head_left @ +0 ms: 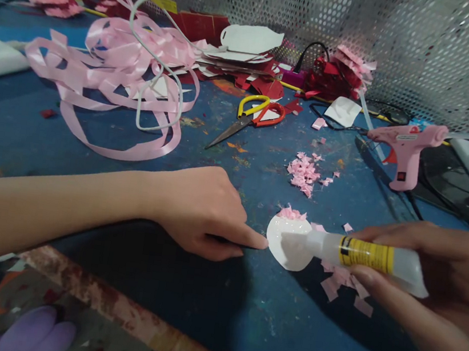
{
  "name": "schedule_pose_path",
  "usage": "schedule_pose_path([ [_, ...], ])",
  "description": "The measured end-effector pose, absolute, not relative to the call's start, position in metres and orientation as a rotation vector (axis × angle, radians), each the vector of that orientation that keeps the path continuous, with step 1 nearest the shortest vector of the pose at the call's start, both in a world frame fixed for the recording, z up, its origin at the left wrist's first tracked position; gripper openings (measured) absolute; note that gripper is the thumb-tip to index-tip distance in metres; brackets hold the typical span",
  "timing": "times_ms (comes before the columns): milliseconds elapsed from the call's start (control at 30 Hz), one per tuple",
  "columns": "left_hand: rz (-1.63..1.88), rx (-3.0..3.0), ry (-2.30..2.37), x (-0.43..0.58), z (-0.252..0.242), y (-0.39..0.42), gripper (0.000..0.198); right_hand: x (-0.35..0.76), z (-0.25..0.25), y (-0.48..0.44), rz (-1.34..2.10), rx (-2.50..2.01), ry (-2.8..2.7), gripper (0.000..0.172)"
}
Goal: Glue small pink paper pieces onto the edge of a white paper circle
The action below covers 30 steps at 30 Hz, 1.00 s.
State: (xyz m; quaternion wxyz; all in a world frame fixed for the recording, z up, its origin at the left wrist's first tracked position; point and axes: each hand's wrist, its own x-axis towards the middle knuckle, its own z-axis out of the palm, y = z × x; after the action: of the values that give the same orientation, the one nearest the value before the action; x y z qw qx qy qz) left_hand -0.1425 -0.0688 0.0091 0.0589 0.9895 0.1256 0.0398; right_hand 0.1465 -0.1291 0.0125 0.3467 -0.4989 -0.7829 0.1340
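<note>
In my right hand (440,283) is a clear glue bottle (406,268) with a yellow label, tipped on its side so the nozzle points left. Its tip hangs over a white paper disc (293,258) on the blue table, and drops of clear glue glisten on the disc. Small pink ribbon bits (291,213) are stuck along the disc's far edge. My left hand (211,218) rests on the table, index finger stretched out to the disc's left edge and the other fingers curled under. Square pink ribbon pieces (337,281) lie under and beside the bottle.
Beyond the disc is a pile of pink scraps (303,173). Scissors (250,120) lie farther back, left of a pink glue gun (408,149). Loops of pink ribbon (123,69) and a white cord spread at the left. A perforated metal panel (407,43) backs the table.
</note>
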Motion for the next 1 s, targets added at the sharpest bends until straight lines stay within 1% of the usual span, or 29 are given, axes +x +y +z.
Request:
schedule_pose_path([
  [100, 0.11, 2.994, 0.394, -0.142, 0.009, -0.069, 0.033, 0.14, 0.015, -0.126, 0.39, -1.233, -2.082, 0.023],
  [200, 0.167, 2.998, 0.359, -0.142, 0.009, -0.068, 0.032, 0.14, 0.016, -0.128, 0.343, -1.174, -2.106, 0.02],
  [367, 0.262, 3.011, 0.286, -0.142, 0.007, -0.067, 0.03, 0.146, 0.016, -0.132, 0.325, -1.153, -2.131, 0.024],
  [700, 0.277, 3.06, 0.237, -0.144, 0.005, -0.066, 0.031, 0.131, 0.022, -0.127, 0.26, -1.085, -2.203, 0.02],
  [1000, 0.283, 3.072, 0.221, -0.143, 0.006, -0.066, 0.03, 0.158, 0.011, -0.145, 0.365, -1.067, -2.243, 0.026],
])
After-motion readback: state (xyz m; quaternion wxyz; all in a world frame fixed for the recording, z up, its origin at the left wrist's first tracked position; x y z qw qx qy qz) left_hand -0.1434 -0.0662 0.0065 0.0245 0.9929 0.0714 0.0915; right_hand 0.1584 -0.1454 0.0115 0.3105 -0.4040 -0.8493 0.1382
